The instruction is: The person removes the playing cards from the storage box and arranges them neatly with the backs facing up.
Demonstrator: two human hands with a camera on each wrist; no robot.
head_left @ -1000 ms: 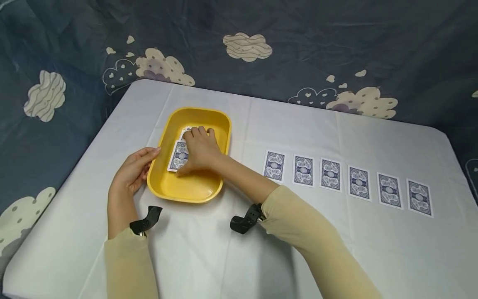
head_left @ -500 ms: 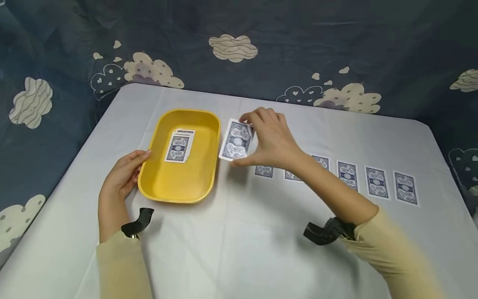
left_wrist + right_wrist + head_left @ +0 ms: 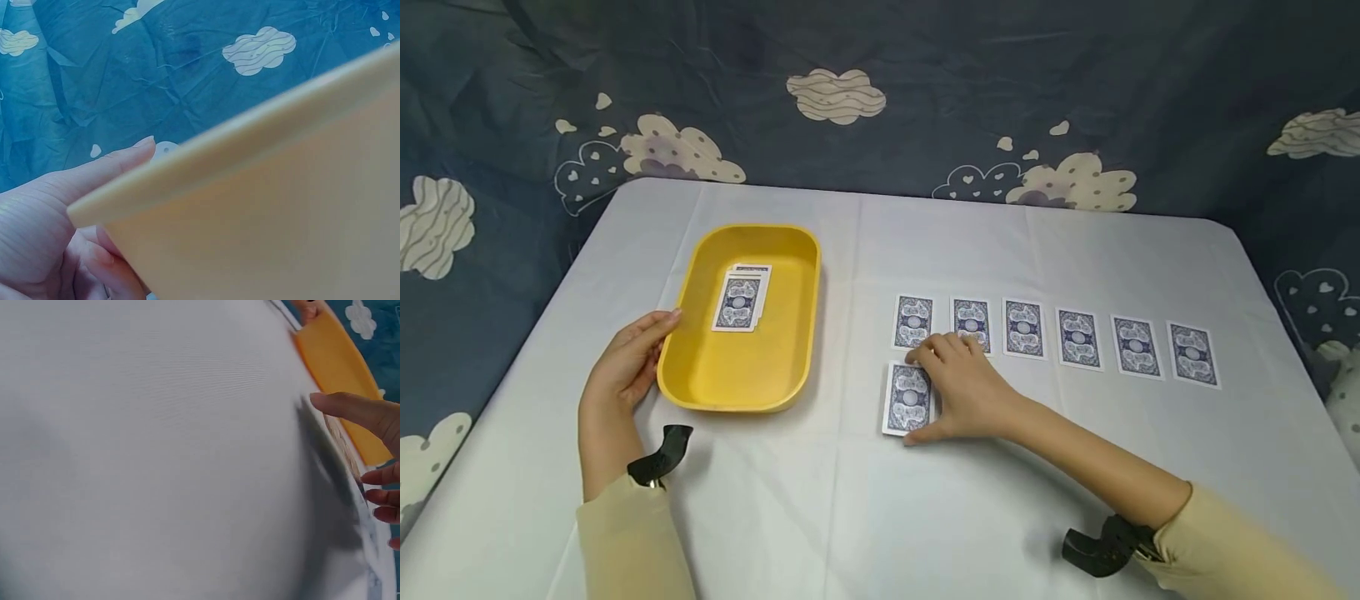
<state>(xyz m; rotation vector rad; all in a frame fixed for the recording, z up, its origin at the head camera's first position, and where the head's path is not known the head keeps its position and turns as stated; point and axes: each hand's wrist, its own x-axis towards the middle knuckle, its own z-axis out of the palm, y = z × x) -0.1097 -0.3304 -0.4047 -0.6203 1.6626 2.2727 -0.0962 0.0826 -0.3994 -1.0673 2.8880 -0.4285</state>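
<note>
My right hand [image 3: 966, 387] pinches a blue-backed playing card [image 3: 909, 399] by its ends, thumb at the near edge and fingers at the far one. The card is face down, close over the table just below the leftmost card [image 3: 913, 322] of a row. My left hand [image 3: 628, 358] grips the left rim of a yellow tray [image 3: 737, 379]; in the left wrist view, its thumb [image 3: 119, 164] lies over the tray's rim [image 3: 250, 134] with the fingers below. Inside the tray lies a small, slightly spread stack of cards [image 3: 737, 302], backs up.
A row of several face-down cards [image 3: 1078, 339] runs to the right across the white-clothed table [image 3: 865, 517]. The right fingertips overlap the second card [image 3: 970, 321] in the head view. A dark cloud-patterned curtain [image 3: 925, 100] hangs behind the table.
My right hand took a card out of the tray and carried it right and toward me, below the row's left end. The left hand stays on the tray; the head view has shifted slightly.
</note>
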